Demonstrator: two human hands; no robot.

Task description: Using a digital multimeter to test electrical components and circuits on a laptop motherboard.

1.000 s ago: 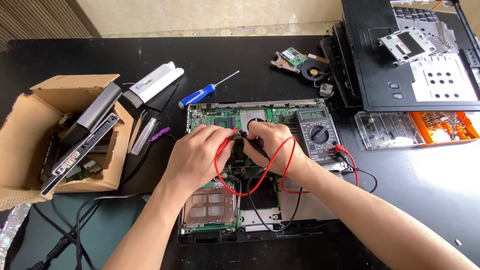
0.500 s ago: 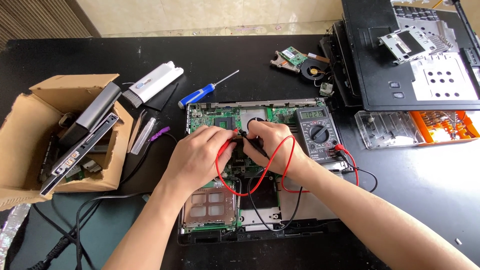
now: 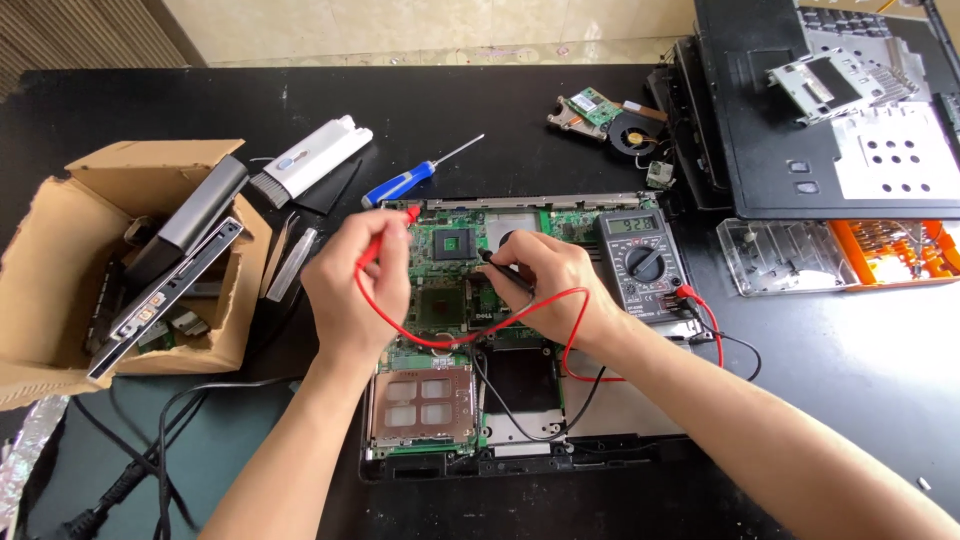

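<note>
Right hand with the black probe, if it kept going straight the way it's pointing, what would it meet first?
The right hand points its black probe leftward, low over the green circuit board. Straight on, it would probably meet the square black chip first, though depth is unclear.

Red probe (image 3: 385, 238), held slanted, tip at the upper left edge of the green motherboard (image 3: 455, 270). Black probe (image 3: 505, 272) lies angled over the board's centre. Board sits exposed in open laptop base (image 3: 610, 415).
</note>
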